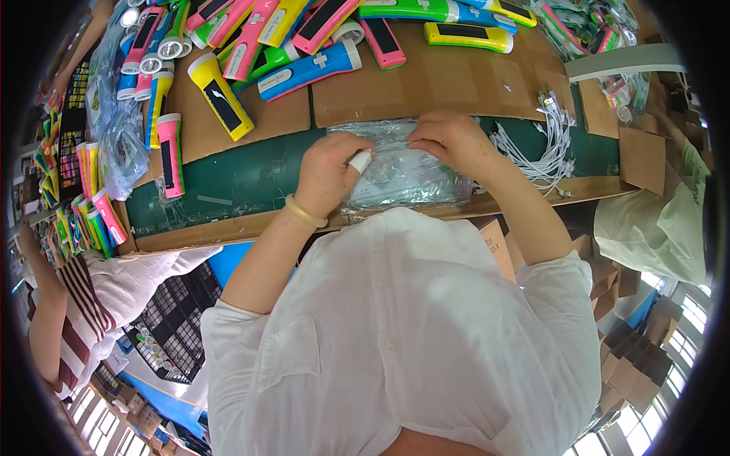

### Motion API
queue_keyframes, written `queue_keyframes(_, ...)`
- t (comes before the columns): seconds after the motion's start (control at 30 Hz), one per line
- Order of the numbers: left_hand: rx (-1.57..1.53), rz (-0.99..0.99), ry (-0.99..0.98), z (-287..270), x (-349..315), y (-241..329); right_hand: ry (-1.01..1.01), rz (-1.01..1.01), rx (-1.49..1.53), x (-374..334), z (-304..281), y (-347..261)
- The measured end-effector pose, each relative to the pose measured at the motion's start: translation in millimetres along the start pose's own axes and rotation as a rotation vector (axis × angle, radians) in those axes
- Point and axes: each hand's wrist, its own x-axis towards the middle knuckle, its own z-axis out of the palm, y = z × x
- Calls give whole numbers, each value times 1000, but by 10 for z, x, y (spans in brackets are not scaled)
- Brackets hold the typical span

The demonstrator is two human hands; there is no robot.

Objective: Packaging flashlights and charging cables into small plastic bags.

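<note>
A stack of clear plastic bags [414, 182] lies flat at the table's near edge, right in front of me. My left hand [332, 169], with a white wrap on its thumb and a bangle at the wrist, is closed on the bags' upper left part. At their upper right, my right hand [454, 142] pinches the plastic with thumb and fingers together. Just right of the bags lies a bundle of white charging cables [540, 156]. Beyond my hands are colourful solar flashlights; a blue and pink flashlight [310, 71] is among the nearest.
Cardboard sheets [449, 83] cover much of the green tabletop [251, 167]. A yellow flashlight [220, 96] and a pink flashlight [171, 156] lie to the left, near bagged flashlights [114, 114]. People work on both sides: a striped sleeve [87, 300] left, a light shirt [658, 220] right.
</note>
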Motion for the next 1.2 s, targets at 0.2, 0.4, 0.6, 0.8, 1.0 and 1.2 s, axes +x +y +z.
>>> queue_keyframes(0.2,-149,-272,38,-192,-178,67,149,-101,58,86,121,-100)
queue_keyframes(0.4,-256,-320,0,-247,-186,139,93,-243,121,214,282,-221)
queue_keyframes(0.6,-240,-246,69,-213,-222,170,41,-222,166,221,247,-218)
queue_keyframes(0.8,24,-2,-26,-296,-193,150,-167,-190,113,58,43,174)
queue_keyframes(1.0,83,116,-39,-255,-235,114,704,420,-186,122,-782,1184)
queue_keyframes(1.2,-27,403,-368,-174,4,320,437,514,-169,245,-1019,1808)
